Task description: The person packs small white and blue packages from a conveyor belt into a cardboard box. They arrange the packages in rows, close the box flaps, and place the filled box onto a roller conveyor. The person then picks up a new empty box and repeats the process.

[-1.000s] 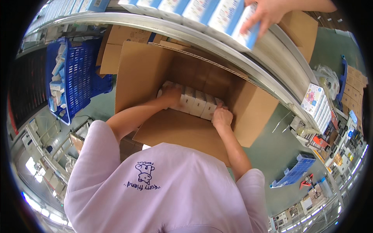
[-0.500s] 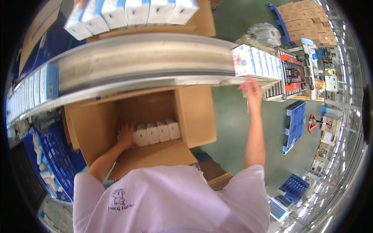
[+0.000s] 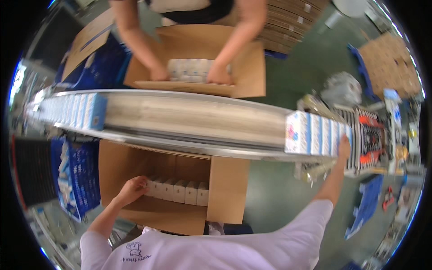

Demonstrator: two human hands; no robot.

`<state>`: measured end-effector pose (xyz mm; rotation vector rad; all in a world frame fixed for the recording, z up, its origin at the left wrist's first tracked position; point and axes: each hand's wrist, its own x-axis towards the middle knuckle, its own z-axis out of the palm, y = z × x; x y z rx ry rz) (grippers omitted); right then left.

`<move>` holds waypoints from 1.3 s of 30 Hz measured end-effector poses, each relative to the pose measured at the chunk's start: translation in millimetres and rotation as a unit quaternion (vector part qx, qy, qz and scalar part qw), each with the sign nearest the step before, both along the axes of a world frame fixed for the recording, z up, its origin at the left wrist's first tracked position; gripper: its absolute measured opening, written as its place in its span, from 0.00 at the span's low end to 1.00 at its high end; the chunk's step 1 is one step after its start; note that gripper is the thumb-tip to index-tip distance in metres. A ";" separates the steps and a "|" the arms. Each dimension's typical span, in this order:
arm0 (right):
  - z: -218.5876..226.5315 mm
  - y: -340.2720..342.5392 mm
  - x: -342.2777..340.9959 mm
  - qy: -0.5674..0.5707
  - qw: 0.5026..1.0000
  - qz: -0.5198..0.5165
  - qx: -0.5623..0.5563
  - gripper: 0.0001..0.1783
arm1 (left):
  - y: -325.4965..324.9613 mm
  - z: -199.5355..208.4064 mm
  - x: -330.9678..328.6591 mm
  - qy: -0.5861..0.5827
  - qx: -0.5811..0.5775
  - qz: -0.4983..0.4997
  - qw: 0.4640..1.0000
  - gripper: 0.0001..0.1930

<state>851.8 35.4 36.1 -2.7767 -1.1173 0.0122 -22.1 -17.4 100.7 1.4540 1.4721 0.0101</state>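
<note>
My left hand [image 3: 132, 189] is inside the open brown carton [image 3: 168, 218] in front of me, its loosely bent fingers against the left end of a row of small white boxes [image 3: 178, 191]. It does not appear to grip one. At the right, my right hand [image 3: 344, 147] lies with extended fingers against the far right end of a row of blue-and-white boxes [image 3: 314, 134]. That row stands upright on the conveyor [image 3: 193, 118]; part of the last box is hidden behind the hand.
Across the conveyor, a co-worker's hands [image 3: 219, 74] reach into another carton [image 3: 249, 67] holding white boxes. More blue boxes [image 3: 85, 110] line the belt's left end. A blue crate [image 3: 84, 173] stands left of my carton; a blue pallet [image 3: 365, 203] lies right.
My right hand has moved right to the far end of the conveyor row. My left hand has risen slightly in the carton. The view has shifted, bringing the co-worker's arms and carton into sight.
</note>
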 end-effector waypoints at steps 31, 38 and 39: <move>73.0 106.4 -450.1 0.347 0.911 0.221 -0.021 0.43 | 205.5 32.6 36.7 0.023 0.096 0.112 0.989 0.42; 59.3 93.4 -420.1 0.346 0.902 0.230 0.113 0.44 | 207.8 34.0 112.9 0.062 0.096 0.086 0.990 0.59; 66.3 84.5 -416.4 0.329 0.903 0.234 0.145 0.43 | 199.3 41.0 113.5 0.046 0.126 0.091 0.987 0.57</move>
